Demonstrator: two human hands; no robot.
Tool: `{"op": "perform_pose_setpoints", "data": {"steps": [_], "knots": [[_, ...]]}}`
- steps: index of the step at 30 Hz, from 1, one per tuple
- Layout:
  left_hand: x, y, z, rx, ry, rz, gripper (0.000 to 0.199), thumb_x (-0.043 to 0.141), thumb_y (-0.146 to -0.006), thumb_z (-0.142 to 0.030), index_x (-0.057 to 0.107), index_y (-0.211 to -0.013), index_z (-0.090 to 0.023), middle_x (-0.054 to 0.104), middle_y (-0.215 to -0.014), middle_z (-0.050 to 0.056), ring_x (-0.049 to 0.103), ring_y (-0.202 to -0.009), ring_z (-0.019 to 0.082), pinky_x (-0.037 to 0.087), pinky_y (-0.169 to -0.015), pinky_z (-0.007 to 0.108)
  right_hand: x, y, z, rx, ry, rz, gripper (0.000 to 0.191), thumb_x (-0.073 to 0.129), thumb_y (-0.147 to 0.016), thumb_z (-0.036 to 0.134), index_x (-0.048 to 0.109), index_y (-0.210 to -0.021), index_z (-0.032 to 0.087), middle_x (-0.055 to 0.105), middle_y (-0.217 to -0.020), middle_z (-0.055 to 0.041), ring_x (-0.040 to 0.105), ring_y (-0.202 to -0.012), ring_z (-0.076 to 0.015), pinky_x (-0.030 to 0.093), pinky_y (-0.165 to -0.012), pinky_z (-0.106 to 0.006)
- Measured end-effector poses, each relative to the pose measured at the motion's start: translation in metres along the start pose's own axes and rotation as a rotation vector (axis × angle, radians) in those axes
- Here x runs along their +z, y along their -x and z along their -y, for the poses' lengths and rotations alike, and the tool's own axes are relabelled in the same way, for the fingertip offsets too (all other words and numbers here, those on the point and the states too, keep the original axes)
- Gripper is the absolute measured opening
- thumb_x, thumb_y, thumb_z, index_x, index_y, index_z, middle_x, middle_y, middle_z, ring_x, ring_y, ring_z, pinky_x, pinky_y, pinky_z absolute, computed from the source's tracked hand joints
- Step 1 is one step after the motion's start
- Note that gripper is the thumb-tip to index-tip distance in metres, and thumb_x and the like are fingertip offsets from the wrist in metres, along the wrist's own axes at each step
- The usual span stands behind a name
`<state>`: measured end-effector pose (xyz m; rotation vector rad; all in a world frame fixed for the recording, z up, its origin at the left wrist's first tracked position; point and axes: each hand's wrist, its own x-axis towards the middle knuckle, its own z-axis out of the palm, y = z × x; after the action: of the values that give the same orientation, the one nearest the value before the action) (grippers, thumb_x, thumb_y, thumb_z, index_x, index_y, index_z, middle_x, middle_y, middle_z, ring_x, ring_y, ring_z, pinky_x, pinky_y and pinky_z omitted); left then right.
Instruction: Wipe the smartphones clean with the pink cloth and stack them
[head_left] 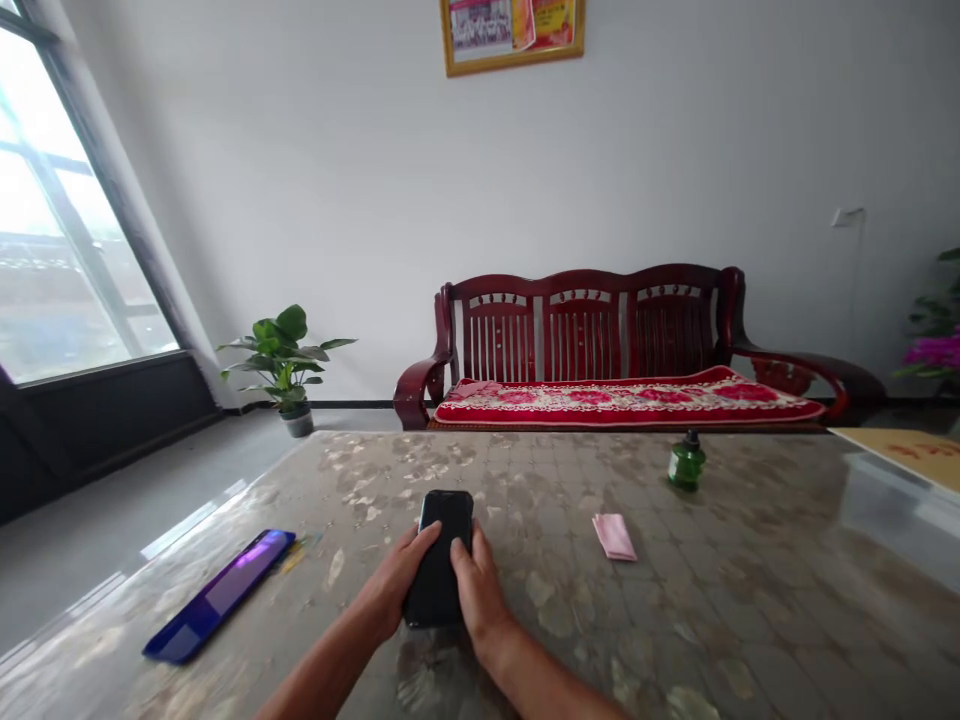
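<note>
A black smartphone (442, 560) with a dark screen is held between my two hands over the table. My left hand (397, 585) grips its left edge, the thumb lying on the screen. On the opposite edge my right hand (480, 590) is closed, its thumb also over the screen. The fingers beneath the phone are hidden. To the right, a folded pink cloth (615, 537) lies on the table. Farther right and back stands a small green bottle (686, 463) with a black top. A long, shiny blue-purple tray-like object (221, 597) lies at the left.
A patterned, glossy cover lies over the table (540, 480). Beyond its far edge stands a dark red wooden bench (585, 330) with a red floral cover. A potted plant (289, 360) is on the floor at the left. A tan flat board (907, 450) lies at the right.
</note>
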<state>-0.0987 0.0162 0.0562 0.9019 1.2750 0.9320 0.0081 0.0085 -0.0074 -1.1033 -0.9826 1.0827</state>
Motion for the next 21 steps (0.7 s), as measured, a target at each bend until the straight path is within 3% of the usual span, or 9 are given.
{"op": "perform_pose_setpoints", "data": {"steps": [3,6,14,21], "knots": [[-0.028,-0.005,0.001,-0.06,-0.041,-0.057,0.043,0.071,-0.077,-0.048,0.065,-0.107,-0.017,0.073,-0.076,0.006,0.069,-0.062,0.022,0.056,-0.058,0.031,0.028,-0.003,-0.01,0.064,0.077,-0.02,0.072,0.053,-0.084,0.048,0.039,-0.145,0.011,0.036,-0.152,-0.0135,0.029,-0.142,-0.0275,0.024,-0.116,-0.041],[-0.042,-0.008,0.001,-0.105,-0.056,-0.107,0.043,0.07,-0.079,-0.045,0.064,-0.111,-0.017,0.074,-0.081,0.006,0.07,-0.065,0.023,0.057,-0.061,0.032,0.041,-0.003,-0.013,0.08,0.134,0.001,0.074,0.052,-0.086,0.044,0.034,-0.147,0.007,0.025,-0.157,-0.0143,0.02,-0.145,-0.0272,0.017,-0.119,-0.042],[-0.045,-0.015,0.001,-0.063,-0.172,-0.024,0.04,0.068,-0.076,-0.048,0.063,-0.1,-0.016,0.073,-0.08,0.007,0.07,-0.074,0.025,0.055,-0.067,0.033,0.045,-0.001,-0.009,0.097,0.184,0.016,0.071,0.048,-0.086,0.03,0.028,-0.149,0.004,0.019,-0.158,-0.0135,0.015,-0.146,-0.0237,0.013,-0.119,-0.039],[-0.05,-0.018,-0.003,0.093,-0.613,-0.05,0.054,0.058,-0.069,-0.068,0.062,-0.083,-0.016,0.069,-0.078,0.006,0.065,-0.087,0.03,0.051,-0.074,0.037,0.051,0.003,-0.013,0.083,0.211,-0.028,0.078,0.05,-0.076,0.018,0.027,-0.15,0.007,0.02,-0.158,-0.0116,0.016,-0.146,-0.0212,0.013,-0.119,-0.037]]}}
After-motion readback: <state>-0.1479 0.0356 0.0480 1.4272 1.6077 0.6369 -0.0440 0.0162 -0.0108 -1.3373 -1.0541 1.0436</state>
